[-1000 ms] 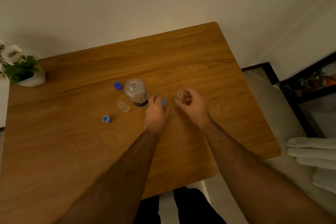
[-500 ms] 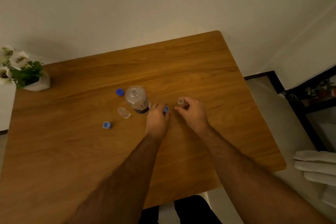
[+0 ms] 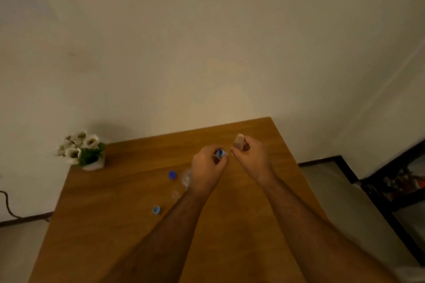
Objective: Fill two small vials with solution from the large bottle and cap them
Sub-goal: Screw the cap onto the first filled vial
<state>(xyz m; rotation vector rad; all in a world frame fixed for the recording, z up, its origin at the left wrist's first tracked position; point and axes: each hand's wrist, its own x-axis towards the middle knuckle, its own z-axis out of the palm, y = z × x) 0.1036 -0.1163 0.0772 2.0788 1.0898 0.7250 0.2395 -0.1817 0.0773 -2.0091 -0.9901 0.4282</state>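
Vial [image 3: 239, 143] in right hand [image 3: 251, 158], just beside left hand [image 3: 207, 167]

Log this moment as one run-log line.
left hand: pinches blue cap | right hand: holds small vial, uncapped | both raised over table | step: capping next

Single head view, angled forward-down over table [image 3: 119, 225], near.

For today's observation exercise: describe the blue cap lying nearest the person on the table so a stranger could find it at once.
Start at the wooden table and follow the left forearm back from the left hand. Just left of that forearm lies a small light blue cap. Unlike the darker blue cap farther back, it sits alone, closest to the person.
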